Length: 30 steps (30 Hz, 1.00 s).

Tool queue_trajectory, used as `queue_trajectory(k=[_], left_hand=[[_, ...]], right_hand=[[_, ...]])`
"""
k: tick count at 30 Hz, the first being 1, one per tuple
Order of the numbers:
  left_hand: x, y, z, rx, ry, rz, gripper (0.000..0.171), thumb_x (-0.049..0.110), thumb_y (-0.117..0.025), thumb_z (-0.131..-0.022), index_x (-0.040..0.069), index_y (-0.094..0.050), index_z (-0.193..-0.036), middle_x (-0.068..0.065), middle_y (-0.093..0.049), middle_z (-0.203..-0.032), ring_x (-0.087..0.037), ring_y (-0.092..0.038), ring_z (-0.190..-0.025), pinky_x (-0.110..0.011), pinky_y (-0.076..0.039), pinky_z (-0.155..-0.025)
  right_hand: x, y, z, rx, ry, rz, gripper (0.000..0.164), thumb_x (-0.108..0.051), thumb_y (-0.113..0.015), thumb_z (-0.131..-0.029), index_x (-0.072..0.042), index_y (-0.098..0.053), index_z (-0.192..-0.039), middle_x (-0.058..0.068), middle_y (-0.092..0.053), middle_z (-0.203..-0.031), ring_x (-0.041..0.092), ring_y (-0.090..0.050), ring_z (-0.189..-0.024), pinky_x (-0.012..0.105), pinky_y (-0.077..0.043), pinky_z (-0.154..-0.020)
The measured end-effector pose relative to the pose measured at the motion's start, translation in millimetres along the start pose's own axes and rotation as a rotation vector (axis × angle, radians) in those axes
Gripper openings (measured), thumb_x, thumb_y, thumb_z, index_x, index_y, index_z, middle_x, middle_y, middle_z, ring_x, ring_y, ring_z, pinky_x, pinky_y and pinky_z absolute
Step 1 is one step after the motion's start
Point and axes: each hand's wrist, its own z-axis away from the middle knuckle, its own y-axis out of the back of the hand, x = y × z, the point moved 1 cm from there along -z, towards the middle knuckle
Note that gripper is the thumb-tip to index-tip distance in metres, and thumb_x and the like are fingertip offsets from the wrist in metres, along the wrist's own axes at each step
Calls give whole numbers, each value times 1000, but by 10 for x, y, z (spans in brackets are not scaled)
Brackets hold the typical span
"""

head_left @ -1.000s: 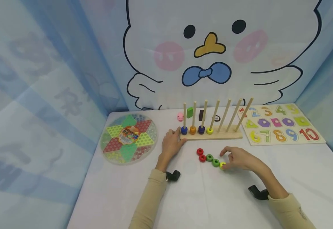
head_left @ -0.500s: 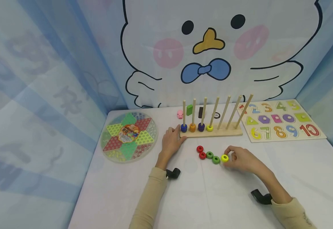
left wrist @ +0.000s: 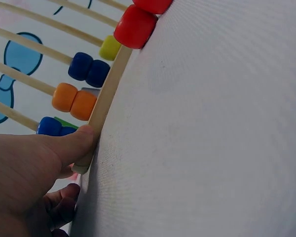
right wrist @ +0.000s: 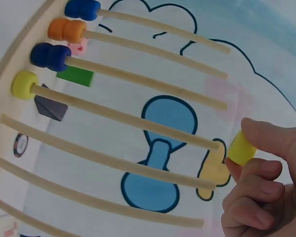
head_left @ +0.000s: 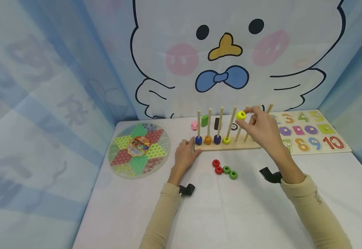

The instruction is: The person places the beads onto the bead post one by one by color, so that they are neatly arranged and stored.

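Note:
My right hand pinches a yellow bead between thumb and fingertips, up by the top of the fourth peg. That peg has one yellow bead at its foot. Blue, orange and dark blue beads sit in pairs on the first three pegs of the wooden peg rack. The pegs to the right carry no beads. My left hand grips the left end of the rack's base, thumb on its front. Two red beads and two green beads lie on the cloth in front.
A round Chinese checkers board lies at left. The wooden number puzzle is at back right, partly behind my right arm. Behind the rack are a pink pig, a green block, a dark tile and a round chip.
My right hand has picked the yellow bead up from the end of the bead row and carried it up to the peg tops. The left hand stays on the rack's end.

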Motion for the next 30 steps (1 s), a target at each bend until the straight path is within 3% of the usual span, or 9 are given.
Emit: queue_trajectory(k=[4, 10, 13, 19, 21, 27, 30], left_hand=[[-18, 11, 5, 5, -1, 7, 68, 53, -58, -89, 20, -40, -146, -6, -51, -107, -18, -48, -90, -32, -40, -72], [-10, 8, 3, -1, -4, 12, 68, 53, -58, -89, 20, -40, -146, -5, -50, -106, -17, -47, -89, -31, -40, -72], [-2, 13, 4, 2, -3, 14, 69, 53, -58, -89, 20, -40, -146, -4, -50, -106, -17, -47, -89, -31, -39, -72], [13, 20, 35, -13, 3, 15, 69, 54, -58, -89, 20, -40, -146, -3, -49, -104, -15, -45, -86, -28, -38, -69], [18, 21, 45, -20, 5, 24, 69, 53, -59, -89, 20, -40, -146, -3, -49, -103, -15, -45, -85, -28, -38, -69], [14, 33, 36, -15, 5, 15, 69, 54, -57, -89, 20, -39, -147, -2, -48, -104, -15, -45, -86, -28, -38, -69], [7, 45, 28, -1, -1, 4, 69, 54, -56, -89, 20, -39, -146, -3, -49, -104, -15, -45, -86, -28, -38, -69]], right_hand=[[-118, -8, -231, 49, 21, 31, 48, -34, -67, -88, -2, -56, -122, 7, -50, -61, 22, -42, -51, 34, -30, -48], [-99, -70, -350, -6, -10, 71, 48, -31, -67, -89, -1, -55, -124, 10, -53, -65, 22, -44, -50, 33, -33, -44], [-68, -101, -334, 2, -7, 66, 48, -31, -67, -89, -1, -55, -125, 9, -53, -66, 22, -44, -52, 33, -33, -46], [30, -197, -81, 134, 55, -87, 43, -28, -67, -90, -4, -57, -124, 5, -47, -53, 19, -39, -44, 30, -28, -42], [92, -264, 74, 76, 34, -136, 41, -29, -65, -91, -4, -57, -122, 4, -45, -52, 16, -37, -42, 28, -27, -39], [338, -550, 526, -277, -126, -160, 41, -33, -66, -90, -4, -58, -117, 1, -47, -56, 14, -39, -46, 27, -31, -43], [447, -674, 696, -366, -182, -162, 40, -30, -70, -87, -4, -59, -116, -1, -46, -55, 14, -38, -48, 28, -30, -45]])
